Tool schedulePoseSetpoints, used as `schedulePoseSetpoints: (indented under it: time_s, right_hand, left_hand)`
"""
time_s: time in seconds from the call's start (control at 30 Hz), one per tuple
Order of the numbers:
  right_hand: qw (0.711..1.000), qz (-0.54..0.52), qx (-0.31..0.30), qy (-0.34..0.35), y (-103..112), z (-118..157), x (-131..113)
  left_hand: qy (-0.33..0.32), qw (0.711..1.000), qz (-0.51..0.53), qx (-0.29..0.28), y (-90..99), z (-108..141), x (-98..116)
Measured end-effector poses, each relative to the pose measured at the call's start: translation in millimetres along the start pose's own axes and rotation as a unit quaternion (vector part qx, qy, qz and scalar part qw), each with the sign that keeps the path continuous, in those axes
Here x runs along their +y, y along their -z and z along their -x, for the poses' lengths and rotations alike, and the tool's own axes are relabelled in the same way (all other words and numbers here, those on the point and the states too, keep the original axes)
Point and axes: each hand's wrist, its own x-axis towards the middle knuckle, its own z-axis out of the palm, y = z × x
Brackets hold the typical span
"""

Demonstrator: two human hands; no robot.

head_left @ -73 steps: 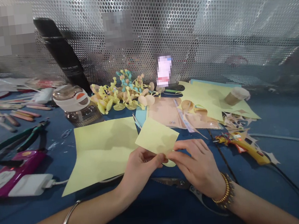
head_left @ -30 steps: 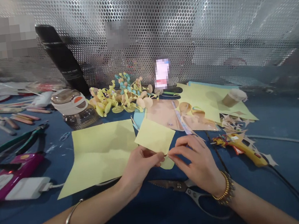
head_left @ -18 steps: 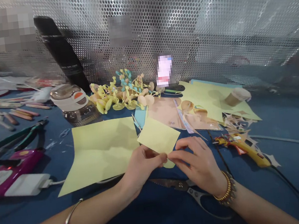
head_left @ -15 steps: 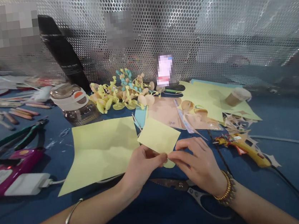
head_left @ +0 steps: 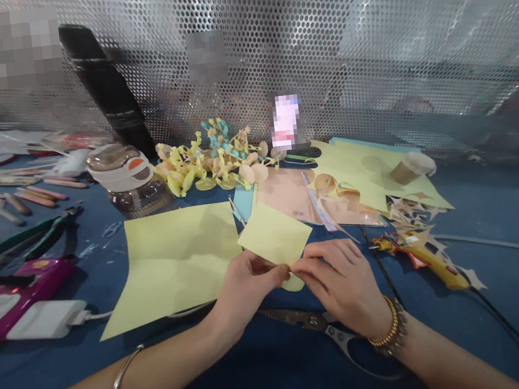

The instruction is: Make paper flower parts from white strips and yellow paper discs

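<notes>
A small piece of pale yellow paper point(head_left: 275, 233) is held up between my hands in the middle of the view. My left hand point(head_left: 251, 281) pinches its lower edge between thumb and fingers. From the other side my right hand point(head_left: 337, 279) pinches the same edge, its fingertips almost meeting my left thumb. A rounded yellow bit of paper shows just below the fingertips. Beneath the hands lie scissors point(head_left: 316, 320), partly covered by my right wrist. Left of the hands rests a large yellow sheet point(head_left: 177, 260) with a curled edge.
Paper flowers point(head_left: 218, 162) lie behind, beside a lidded jar point(head_left: 129, 181). On the right are a yellow glue gun point(head_left: 435, 259) with its cord, paper scraps and a tape roll point(head_left: 411, 166). A purple power strip point(head_left: 31, 289) and green-handled pliers point(head_left: 30, 236) sit left.
Almost nothing differs. Both hands keep their pinch on the small yellow paper, which has shifted only very slightly.
</notes>
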Motion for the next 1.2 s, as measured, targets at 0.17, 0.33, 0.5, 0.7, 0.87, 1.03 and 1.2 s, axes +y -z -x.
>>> schedulePoseSetpoints:
  time_s: [0.17,0.33,0.5,0.7,0.87,1.03,1.2]
  right_hand:
    - [1.000,0.020,-0.008,0.019,-0.2,2.6,0.7]
    - [0.999,0.035,-0.017,0.019,-1.4,2.5,1.3]
    - [0.999,0.036,-0.020,0.007,-1.9,0.5,-0.2]
    - [0.998,0.045,-0.045,-0.023,-0.5,-0.1,-3.9]
    - [0.996,0.048,-0.055,-0.053,0.1,-0.6,-7.9]
    - [0.995,0.037,-0.054,-0.069,-0.2,0.1,-9.3]
    - [0.998,0.025,-0.033,-0.052,0.5,1.5,-8.1]
  left_hand:
    - [0.000,1.000,0.020,-0.009,-0.7,0.2,0.5]
    - [-0.005,1.000,-0.013,0.005,-0.8,0.7,0.2]
    - [-0.024,0.998,-0.063,0.012,0.3,0.0,-0.8]
    - [-0.061,0.995,-0.080,-0.023,0.2,-0.4,-4.2]
    - [-0.084,0.995,-0.044,-0.043,-0.8,-1.4,-6.8]
    - [-0.084,0.995,-0.033,-0.033,-1.0,-3.1,-6.6]
    - [-0.073,0.997,-0.032,-0.015,0.2,-3.3,-8.0]
